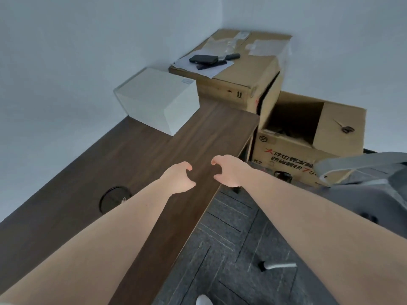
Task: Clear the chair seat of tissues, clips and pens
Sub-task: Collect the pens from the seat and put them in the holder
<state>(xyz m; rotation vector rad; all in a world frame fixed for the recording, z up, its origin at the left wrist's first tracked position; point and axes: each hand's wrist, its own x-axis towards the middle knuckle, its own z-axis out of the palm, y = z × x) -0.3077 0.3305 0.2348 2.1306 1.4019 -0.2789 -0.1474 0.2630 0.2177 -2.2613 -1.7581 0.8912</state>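
Both my arms reach forward over the dark wooden desk (136,155). My left hand (177,178) hovers above the desk's right part, fingers curled with thumb and fingers apart, holding nothing. My right hand (229,172) hangs beside it over the desk's edge, also curled and empty. A grey chair (372,194) shows at the right edge; only part of its seat and armrest (343,165) is visible. No tissues, clips or pens can be seen on it from here.
A white box (158,100) stands on the desk by the wall. A closed cardboard box (237,69) carries papers and black items. An open cardboard box (308,137) sits on the floor. A round cable cover (114,198) is set in the desk. Grey carpet tiles (231,249) lie below.
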